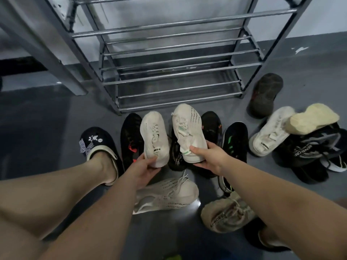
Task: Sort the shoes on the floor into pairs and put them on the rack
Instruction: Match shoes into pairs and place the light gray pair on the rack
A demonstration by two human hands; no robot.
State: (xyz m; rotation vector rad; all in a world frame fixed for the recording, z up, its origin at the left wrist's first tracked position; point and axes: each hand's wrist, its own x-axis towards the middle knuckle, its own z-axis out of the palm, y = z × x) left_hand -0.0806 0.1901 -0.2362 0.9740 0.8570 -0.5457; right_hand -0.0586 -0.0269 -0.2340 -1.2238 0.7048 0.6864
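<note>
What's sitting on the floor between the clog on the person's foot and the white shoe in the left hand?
In the head view, one black sneaker with red accents lies on the floor between the black clog and the white shoe held in the left hand.

a grey, faintly glossy floor [47, 117] ran under everything, meeting a pale wall [323, 17] behind, with a darker grey band along the wall's foot. a white scuff mark [301, 49] showed on that band at the right. a thick grey metal post [45, 47] slanted across the upper left. the person's bare leg ended in a black clog [99, 145] decorated with a checked bow and small charms.
</note>
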